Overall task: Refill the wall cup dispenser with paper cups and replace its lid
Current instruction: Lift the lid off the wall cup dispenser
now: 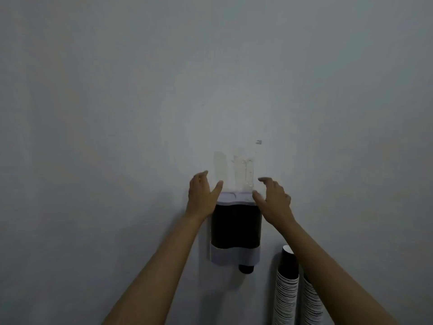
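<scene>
Cup stacks (287, 289): two tall nested stacks are standing near the bottom edge of the view, below and right of the dispenser, close to the wall; what they are resting on is out of sight. They are likely waiting there as the refill supply, within reach of the right arm.

Dispenser (235, 227): it is hanging on the wall between the two forearms, its dark body looking full, with one cup (246, 269) poking out of the pale bottom band.

Lid (236, 197): it is sitting on the dispenser's top edge; whether it is fully seated, I cannot tell.

Left hand (203, 194): it is reaching up with fingers spread, empty, thumb lying at the lid's left corner, palm facing inward.

Right hand (273, 199): it is mirroring from the right, open and holding nothing, fingers curled, thumb touching the lid's right corner.

Purpose: both hands are bracketing the lid, probably to grip it evenly from both sides.

Wall (140, 102): above the lid, tape-like residue (242, 170) is showing.
</scene>
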A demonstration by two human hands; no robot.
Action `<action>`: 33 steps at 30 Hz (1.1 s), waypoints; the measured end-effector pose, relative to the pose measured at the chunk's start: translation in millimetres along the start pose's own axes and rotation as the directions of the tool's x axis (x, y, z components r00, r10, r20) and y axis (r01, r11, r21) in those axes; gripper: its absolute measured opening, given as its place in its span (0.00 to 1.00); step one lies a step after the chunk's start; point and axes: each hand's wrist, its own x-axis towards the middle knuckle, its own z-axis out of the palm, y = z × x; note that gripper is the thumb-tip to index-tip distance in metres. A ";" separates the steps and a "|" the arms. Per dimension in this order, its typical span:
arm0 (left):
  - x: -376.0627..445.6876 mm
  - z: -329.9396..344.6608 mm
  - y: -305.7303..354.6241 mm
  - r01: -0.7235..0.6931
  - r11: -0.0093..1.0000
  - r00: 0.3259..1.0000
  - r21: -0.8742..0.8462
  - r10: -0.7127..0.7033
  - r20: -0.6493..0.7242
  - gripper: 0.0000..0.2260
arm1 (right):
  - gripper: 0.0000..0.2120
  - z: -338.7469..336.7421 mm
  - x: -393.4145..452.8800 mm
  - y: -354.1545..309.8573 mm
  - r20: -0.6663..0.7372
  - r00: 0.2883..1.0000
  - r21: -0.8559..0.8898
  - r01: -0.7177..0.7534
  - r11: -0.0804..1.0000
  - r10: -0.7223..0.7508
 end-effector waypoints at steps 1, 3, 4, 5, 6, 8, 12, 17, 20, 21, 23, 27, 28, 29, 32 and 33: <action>0.8 4.5 -2.2 0.045 0.998 0.999 -0.045 -0.044 0.018 0.28 | 0.22 2.0 -0.5 3.6 0.021 0.999 0.018 -0.048 0.999 0.048; 1.8 13.3 -6.7 0.145 0.983 0.987 -0.116 -0.136 0.081 0.29 | 0.23 9.3 0.2 12.8 0.060 0.992 0.016 -0.116 0.993 0.115; 2.1 18.7 -9.9 0.191 0.969 0.978 -0.158 -0.175 0.109 0.30 | 0.23 12.6 -0.5 17.5 0.093 0.984 0.020 -0.155 0.988 0.153; 3.6 24.3 -14.4 0.238 0.954 0.968 -0.181 -0.216 0.130 0.31 | 0.24 17.3 0.9 22.3 0.110 0.978 0.030 -0.183 0.983 0.179; 4.9 29.5 -18.4 0.279 0.940 0.956 -0.195 -0.253 0.147 0.32 | 0.25 20.4 1.6 25.8 0.129 0.971 0.039 -0.210 0.977 0.204; 9.5 39.9 -32.0 0.328 0.922 0.941 -0.206 -0.299 0.159 0.32 | 0.28 24.8 3.2 31.4 0.158 0.958 0.065 -0.251 0.966 0.238; 7.3 50.7 -43.4 0.370 0.890 0.925 -0.267 -0.325 0.199 0.19 | 0.31 34.8 6.4 42.8 0.219 0.938 0.147 -0.306 0.941 0.270; 5.2 53.8 -44.7 0.332 0.866 0.942 -0.373 -0.286 0.175 0.19 | 0.23 38.0 7.4 45.1 0.166 0.959 0.273 -0.267 0.924 0.229; 5.8 53.1 -44.8 0.278 0.859 0.960 -0.430 -0.243 0.136 0.22 | 0.22 33.9 9.0 39.5 0.084 0.980 0.322 -0.199 0.926 0.181; 6.7 52.5 -44.7 0.252 0.862 0.967 -0.441 -0.235 0.094 0.23 | 0.21 32.1 9.9 36.9 0.056 0.985 0.341 -0.171 0.924 0.161; 9.3 48.2 -42.8 0.179 0.879 0.978 -0.442 -0.208 -0.019 0.23 | 0.19 26.5 11.9 27.4 0.002 0.991 0.404 -0.123 0.907 0.133; 10.9 28.7 -40.4 0.078 0.864 0.956 -0.498 -0.207 -0.209 0.22 | 0.15 15.9 8.0 2.0 -0.072 0.993 0.522 -0.039 0.852 0.090; 9.6 22.6 -43.7 0.060 0.861 0.940 -0.505 -0.219 -0.261 0.21 | 0.14 15.4 5.2 -5.0 -0.088 0.994 0.538 -0.012 0.843 0.070; 5.9 16.5 -48.7 0.040 0.854 0.922 -0.519 -0.232 -0.310 0.19 | 0.13 16.7 0.6 -12.6 -0.099 0.994 0.552 0.012 0.834 0.051; -10.8 0.3 -66.1 0.019 0.770 0.873 -0.638 -0.323 -0.364 0.12 | 0.09 28.3 -16.4 -34.6 -0.104 0.994 0.584 0.049 0.810 0.016; -18.9 -5.0 -73.9 0.014 0.734 0.860 -0.679 -0.355 -0.366 0.10 | 0.09 36.3 -25.1 -40.8 -0.080 0.997 0.608 0.035 0.793 0.017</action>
